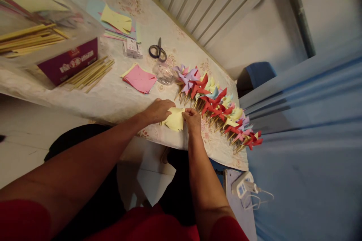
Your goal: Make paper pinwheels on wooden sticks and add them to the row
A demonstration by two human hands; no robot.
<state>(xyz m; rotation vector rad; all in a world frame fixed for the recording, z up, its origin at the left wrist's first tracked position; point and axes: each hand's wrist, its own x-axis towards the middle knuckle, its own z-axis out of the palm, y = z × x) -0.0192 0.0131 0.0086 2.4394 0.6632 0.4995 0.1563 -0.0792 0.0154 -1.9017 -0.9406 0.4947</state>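
Paper (174, 119), pale yellow, lies at table (113, 98) near edge, pinned under left hand (158, 110); right hand (192, 117) fingers pinch its corner. Risk: folded points spring loose, thin sheet tears, elbow sweeps finished pinwheels (217, 107) off edge.

Pale yellow paper (174, 119), pink sheets (140, 79), red, lilac and yellow pinwheels (217, 106), floral-patterned cream tablecloth (113, 98).

Scissors (158, 51) near pink paper stack (140, 79); finished pinwheels (217, 107) in row; power strip (243, 185) on floor
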